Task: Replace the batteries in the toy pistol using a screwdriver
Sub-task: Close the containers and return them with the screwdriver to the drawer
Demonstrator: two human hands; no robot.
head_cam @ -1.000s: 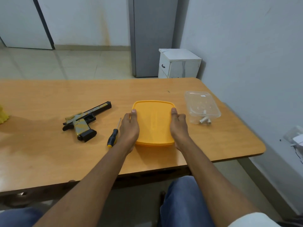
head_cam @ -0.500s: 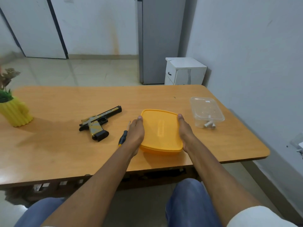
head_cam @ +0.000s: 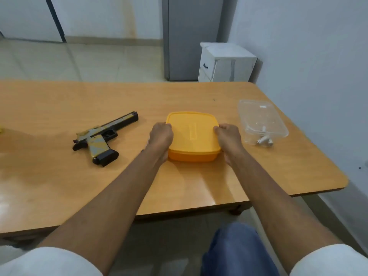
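A yellow lidded box sits at the middle of the wooden table. My left hand grips its left edge and my right hand grips its right edge, fingers curled over the lid rim. The toy pistol, black with gold and grey patches, lies on its side left of the box. The screwdriver is almost wholly hidden under my left wrist. A clear plastic tub to the right holds white batteries.
A white cabinet and a grey fridge stand beyond the table's far edge. The wall runs close along the right side. A scrap of a yellow pot shows at the far left edge.
My fingers have curled from lying flat along the box sides to gripping the lid's edges. The view has shifted right, pushing the yellow pot out of frame.
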